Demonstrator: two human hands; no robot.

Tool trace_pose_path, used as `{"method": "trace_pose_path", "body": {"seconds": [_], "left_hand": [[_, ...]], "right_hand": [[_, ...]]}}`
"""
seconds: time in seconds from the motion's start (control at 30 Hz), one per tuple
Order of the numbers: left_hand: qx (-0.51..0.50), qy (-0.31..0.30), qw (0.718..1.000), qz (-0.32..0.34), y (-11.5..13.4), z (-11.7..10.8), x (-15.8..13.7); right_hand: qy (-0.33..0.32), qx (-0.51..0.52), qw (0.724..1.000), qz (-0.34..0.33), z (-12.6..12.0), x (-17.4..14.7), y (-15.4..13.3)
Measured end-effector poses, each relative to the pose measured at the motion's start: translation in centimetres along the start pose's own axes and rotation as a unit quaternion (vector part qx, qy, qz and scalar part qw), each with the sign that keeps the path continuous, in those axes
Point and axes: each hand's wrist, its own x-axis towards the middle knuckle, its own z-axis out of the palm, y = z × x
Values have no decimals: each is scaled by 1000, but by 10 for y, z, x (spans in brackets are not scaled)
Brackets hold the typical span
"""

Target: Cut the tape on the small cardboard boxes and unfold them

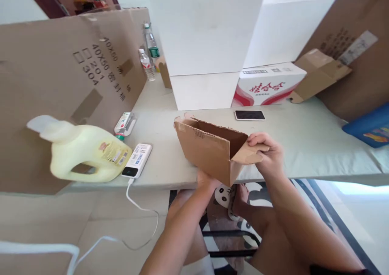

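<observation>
Table [313, 153]: pale cloth on top, with a white carton [209, 36] standing at twelve o'clock (the clock is centred on the cardboard box [203, 145]).
Cardboard box: tilted, open-topped, at the table's near edge.
Right hand [270, 151]: at three o'clock, pinching the box's flap [246, 155] between thumb and fingers.
Left hand [207, 180]: at six o'clock, against the box's underside; fingers hidden, so I cannot tell how closed it is.
Phone [250, 115]: flat at two o'clock.
Power bank [137, 160]: at nine o'clock, cable [158, 218] attached, beside a yellow jug [91, 145].
</observation>
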Motion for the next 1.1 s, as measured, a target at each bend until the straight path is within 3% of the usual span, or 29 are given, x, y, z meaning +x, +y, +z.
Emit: {"method": "trace_pose_path", "body": {"seconds": [0.13,0.23,0.4,0.53,0.63,0.67,0.73,0.8,0.87,0.97,1.03,1.1], "left_hand": [[-1,-81,996,25,0,-6,4],[-25,-81,996,0,1,-9,4],[-98,43,985,-138,-15,-17,-1],[-158,171,945,-229,-35,-51,20],[-223,208,928,-215,-33,-85,56],[-307,210,908,-190,-28,-94,68],[-414,171,883,-140,-16,-104,86],[-451,146,874,-104,-3,-105,91],[-442,123,885,-80,5,-99,86],[-374,122,916,-77,8,-86,73],[-312,143,937,-67,6,-79,70],[-247,157,956,-31,3,-76,73]], "right_hand": [[63,44,994,73,-31,-16,15],[91,33,991,89,-37,-18,28],[86,30,993,80,-40,-16,36],[39,97,992,67,-46,-18,33],[-2,128,992,24,-50,-19,28],[-10,128,992,21,-50,-20,26],[-7,119,992,47,-50,-20,24],[5,83,991,104,-48,-21,24],[21,8,991,135,-48,-21,27],[68,-105,985,119,-47,-21,35],[65,-115,987,96,-45,-21,40],[22,-65,993,91,-42,-21,45]]}}
